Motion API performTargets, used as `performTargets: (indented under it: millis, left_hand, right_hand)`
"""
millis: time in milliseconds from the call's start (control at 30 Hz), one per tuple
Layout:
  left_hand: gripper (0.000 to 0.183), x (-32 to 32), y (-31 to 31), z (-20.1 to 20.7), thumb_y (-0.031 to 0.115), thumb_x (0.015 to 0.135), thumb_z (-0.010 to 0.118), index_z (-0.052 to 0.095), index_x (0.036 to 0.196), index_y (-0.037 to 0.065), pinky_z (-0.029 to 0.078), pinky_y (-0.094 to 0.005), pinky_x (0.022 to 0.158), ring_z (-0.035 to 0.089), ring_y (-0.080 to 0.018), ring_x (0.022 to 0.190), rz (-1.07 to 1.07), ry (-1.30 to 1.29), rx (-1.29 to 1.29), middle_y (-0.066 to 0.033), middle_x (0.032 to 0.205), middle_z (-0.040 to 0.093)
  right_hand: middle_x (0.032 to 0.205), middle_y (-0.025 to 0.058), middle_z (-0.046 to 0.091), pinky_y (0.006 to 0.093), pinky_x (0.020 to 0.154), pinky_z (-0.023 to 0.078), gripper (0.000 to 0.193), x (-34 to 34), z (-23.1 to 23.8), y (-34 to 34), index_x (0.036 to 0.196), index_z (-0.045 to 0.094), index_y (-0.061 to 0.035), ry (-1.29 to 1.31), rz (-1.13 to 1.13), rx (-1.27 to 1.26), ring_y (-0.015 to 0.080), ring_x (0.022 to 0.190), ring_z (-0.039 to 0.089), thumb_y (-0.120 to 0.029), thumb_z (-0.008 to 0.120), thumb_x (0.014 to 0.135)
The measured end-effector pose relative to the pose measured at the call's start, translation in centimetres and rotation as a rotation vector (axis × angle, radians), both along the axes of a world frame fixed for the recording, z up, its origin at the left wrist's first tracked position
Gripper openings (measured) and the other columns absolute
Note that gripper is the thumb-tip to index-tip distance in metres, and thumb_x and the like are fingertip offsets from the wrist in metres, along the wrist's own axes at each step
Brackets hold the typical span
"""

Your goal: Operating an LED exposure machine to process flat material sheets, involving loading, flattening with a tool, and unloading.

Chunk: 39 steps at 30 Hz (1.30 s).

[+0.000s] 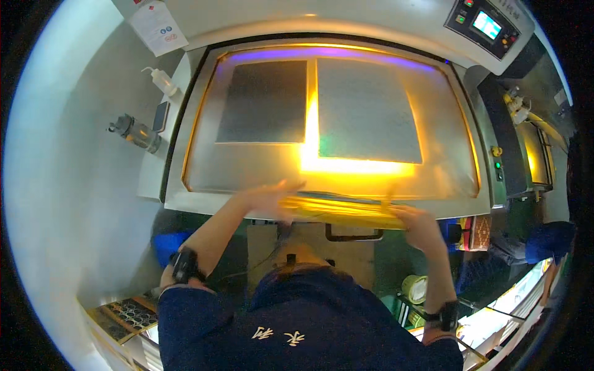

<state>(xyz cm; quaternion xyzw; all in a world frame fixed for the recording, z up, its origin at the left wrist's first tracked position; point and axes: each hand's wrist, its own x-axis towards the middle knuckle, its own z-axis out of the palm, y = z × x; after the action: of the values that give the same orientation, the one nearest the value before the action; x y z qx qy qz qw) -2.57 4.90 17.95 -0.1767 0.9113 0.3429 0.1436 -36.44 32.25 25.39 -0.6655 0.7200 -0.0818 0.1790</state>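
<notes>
In front of me, at the near edge of a lit machine bed (241,167), lies a long, thin yellow sheet-like bundle (346,212), its layers bright in the glare. My right hand (417,224) has its fingers closed around the bundle's right end. My left hand (266,199) is smeared by motion near the left end, so its fingers and any contact cannot be made out. Farther up on the bed, a dark rectangular sheet (265,102) lies left of a larger grey panel (368,111), with yellow light shining between and below them.
A control panel (486,28) with a lit screen is at the upper right. A white squeeze bottle (163,81), a phone (161,117) and a grey drinking bottle (139,135) stand along the left side. A black handle (354,237) juts from the machine's front. Another person's blue sleeve (547,242) shows at far right.
</notes>
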Motion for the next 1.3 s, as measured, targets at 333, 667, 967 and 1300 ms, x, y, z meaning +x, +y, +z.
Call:
performTargets:
  millis: [333,667,967,1300]
  left_hand:
    - [0.069,15.0,-10.8,-3.5,0.015,0.083,0.064,0.041,0.148,0.01,0.033,-0.0626,0.107,0.045,-0.0472,0.128,0.058,-0.285,-0.486,-0.0114,0.151,0.044]
    - [0.081,-2.1,-57.4,-8.4,-0.006,0.075,0.061,0.038,0.148,0.019,0.049,-0.0526,0.096,0.053,-0.0409,0.123,0.33,-0.078,-0.706,-0.0214,0.132,0.057]
    - [0.079,7.6,-37.0,-7.0,0.003,0.076,0.063,0.034,0.15,0.006,0.032,-0.0553,0.112,0.041,-0.0473,0.133,0.238,-0.275,-0.443,-0.0155,0.149,0.044]
    - [0.077,10.9,-29.3,-5.9,0.004,0.077,0.061,0.037,0.15,0.011,0.025,-0.0585,0.115,0.031,-0.0495,0.139,0.313,-0.32,-0.427,-0.0088,0.156,0.036]
  right_hand:
    - [0.145,0.0163,0.048,0.0491,0.109,0.04,0.068,15.2,-11.8,-19.6,0.144,0.043,-0.0089,0.056,0.289,0.01,0.0353,0.131,0.05,-0.018,0.066,0.081]
    - [0.152,0.0131,0.04,0.0457,0.11,0.039,0.084,-1.3,-18.2,-68.6,0.148,0.039,-0.0149,0.28,0.179,-0.191,0.0349,0.134,0.044,-0.006,0.069,0.071]
    - [0.153,0.0179,0.036,0.0478,0.114,0.032,0.086,8.4,-13.6,-48.1,0.145,0.044,-0.0097,0.048,0.233,0.025,0.0382,0.137,0.04,-0.005,0.075,0.065]
    - [0.156,0.0166,0.033,0.0515,0.115,0.028,0.061,13.0,-13.9,-39.7,0.145,0.042,-0.009,0.191,0.278,-0.005,0.0379,0.139,0.036,-0.022,0.054,0.087]
